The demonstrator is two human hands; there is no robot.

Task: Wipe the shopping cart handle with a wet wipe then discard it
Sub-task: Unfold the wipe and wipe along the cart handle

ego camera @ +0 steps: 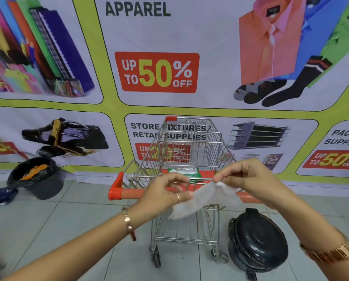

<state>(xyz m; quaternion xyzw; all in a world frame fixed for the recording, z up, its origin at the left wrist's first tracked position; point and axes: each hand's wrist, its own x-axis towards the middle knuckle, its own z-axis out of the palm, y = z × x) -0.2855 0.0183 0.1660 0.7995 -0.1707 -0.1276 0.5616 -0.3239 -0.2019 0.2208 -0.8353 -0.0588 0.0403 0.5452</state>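
A small wire shopping cart (190,147) stands in front of me, its orange-red handle (129,193) running across at hand height. Both hands hold a white wet wipe (198,199) stretched between them, just above and in front of the handle. My left hand (165,191) pinches the wipe's left end. My right hand (244,177) pinches its upper right corner. A green and white wipes pack (184,171) lies on the cart's child seat behind my hands. Much of the handle's middle is hidden by my hands and the wipe.
A dark lidded bin (256,242) stands on the tiled floor right of the cart. A second bin with a black liner (37,179) sits at the left by the wall, with a blue cloth (1,196) beside it. A printed banner covers the wall behind.
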